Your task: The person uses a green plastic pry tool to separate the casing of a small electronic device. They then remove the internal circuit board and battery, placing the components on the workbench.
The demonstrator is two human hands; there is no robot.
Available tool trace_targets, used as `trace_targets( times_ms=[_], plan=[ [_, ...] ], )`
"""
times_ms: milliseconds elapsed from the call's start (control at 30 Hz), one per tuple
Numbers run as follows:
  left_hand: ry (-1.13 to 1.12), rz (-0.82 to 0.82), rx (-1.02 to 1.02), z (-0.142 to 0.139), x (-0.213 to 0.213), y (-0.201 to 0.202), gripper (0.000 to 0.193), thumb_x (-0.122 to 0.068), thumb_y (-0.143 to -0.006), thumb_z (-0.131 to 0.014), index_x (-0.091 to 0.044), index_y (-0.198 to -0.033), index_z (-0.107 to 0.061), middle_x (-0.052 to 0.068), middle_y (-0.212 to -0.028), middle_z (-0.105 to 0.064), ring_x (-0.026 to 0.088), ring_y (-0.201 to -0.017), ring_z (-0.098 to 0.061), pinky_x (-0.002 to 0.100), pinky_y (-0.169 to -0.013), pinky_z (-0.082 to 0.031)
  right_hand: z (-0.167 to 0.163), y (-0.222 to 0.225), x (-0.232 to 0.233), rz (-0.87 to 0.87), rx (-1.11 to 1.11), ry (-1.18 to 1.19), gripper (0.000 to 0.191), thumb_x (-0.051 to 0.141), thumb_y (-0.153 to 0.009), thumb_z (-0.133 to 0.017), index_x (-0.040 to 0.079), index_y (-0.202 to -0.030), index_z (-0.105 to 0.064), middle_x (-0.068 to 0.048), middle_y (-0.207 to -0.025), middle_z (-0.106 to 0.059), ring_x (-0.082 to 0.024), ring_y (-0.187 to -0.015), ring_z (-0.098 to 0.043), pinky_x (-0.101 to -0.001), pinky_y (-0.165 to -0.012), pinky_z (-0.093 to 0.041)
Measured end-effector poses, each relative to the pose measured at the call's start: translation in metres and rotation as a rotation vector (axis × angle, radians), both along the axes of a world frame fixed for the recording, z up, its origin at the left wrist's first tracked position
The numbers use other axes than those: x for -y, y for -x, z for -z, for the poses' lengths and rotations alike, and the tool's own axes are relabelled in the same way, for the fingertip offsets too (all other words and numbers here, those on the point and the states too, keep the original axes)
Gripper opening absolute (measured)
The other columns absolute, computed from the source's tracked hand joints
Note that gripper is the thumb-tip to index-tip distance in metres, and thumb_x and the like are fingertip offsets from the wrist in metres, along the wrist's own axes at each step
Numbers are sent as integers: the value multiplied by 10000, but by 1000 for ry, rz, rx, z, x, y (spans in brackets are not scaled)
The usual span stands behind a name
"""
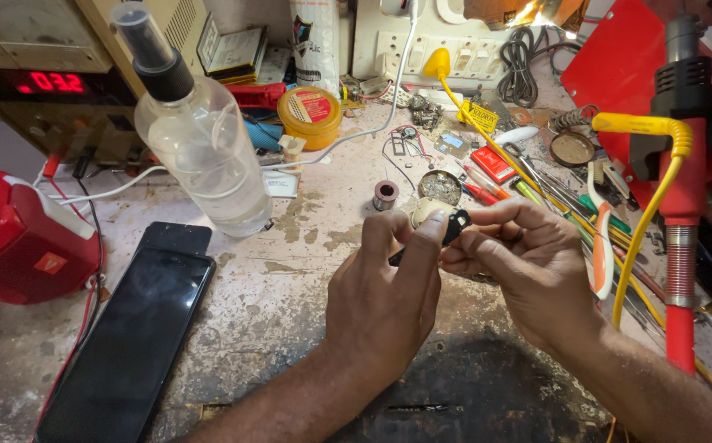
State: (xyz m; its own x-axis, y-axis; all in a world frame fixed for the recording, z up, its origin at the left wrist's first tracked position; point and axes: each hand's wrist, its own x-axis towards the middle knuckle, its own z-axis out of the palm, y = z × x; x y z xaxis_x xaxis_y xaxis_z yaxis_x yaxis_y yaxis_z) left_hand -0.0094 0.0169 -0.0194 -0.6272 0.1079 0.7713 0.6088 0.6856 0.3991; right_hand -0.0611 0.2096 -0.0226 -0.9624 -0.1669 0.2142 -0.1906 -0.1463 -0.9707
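Over the worn bench [290, 271], the left hand [384, 308] and right hand [528, 262] meet at centre, both pinching a small black part [457, 223] between thumb and fingertips. A clear spray bottle [200, 148] stands at ten o'clock from it, a dark phone [130, 336] lies at eight o'clock, and a solder spool [385, 195] sits just beyond at eleven.

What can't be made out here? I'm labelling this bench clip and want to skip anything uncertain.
All in the head view:
- Small black part: mostly hidden by the fingers of the left hand and right hand; its kind is unclear.
- Black phone: its lower end is cut off by the bottom edge.
- Red case: cut off by the left edge.
- Tools behind the hands: too small and tangled.
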Motion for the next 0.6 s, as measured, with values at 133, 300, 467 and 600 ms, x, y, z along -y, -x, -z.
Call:
trace_targets(
  times_ms=[133, 300, 467, 600],
  plan=[
    [-3, 16, -15, -1, 1, 0, 514, -66, -912, -737, -52, -1386, -537, 161, -1152, -517, 313, -870, -688, 428, -654, -588, -2, -2, 1, 34, -20, -66, 179, -75, -944, -623, -31, -1117, -640, -165, -927, -727, -229, -862, -767, -370, -809, -671],
    [11, 17, 9, -2, 1, -2, 527, -73, -896, -749, -60, -1382, -544, 154, -1144, -520, 307, -843, -680, 431, -634, -575, -3, -4, 2, 10, -46, -54, 159, -80, -949, -624, -29, -1100, -625, -176, -946, -732, -222, -874, -766, -370, -819, -671],
    [17, 16, -12, -2, 1, -2, 536, -81, -881, -756, -70, -1378, -557, 148, -1140, -523, 300, -850, -674, 424, -655, -579, -2, -5, 2, -6, -83, -54, 170, -98, -943, -608, -27, -1097, -618, -177, -970, -736, -210, -889, -760, -377, -848, -674],
    [45, -1, -31, -3, 1, -4, 525, -83, -874, -756, -84, -1369, -582, 134, -1123, -526, 284, -851, -672, 416, -662, -573, -3, -6, 2, 0, -90, -60, 171, -109, -937, -606, -30, -1089, -611, -173, -965, -730, -207, -893, -758, -387, -862, -673]
  ],
)
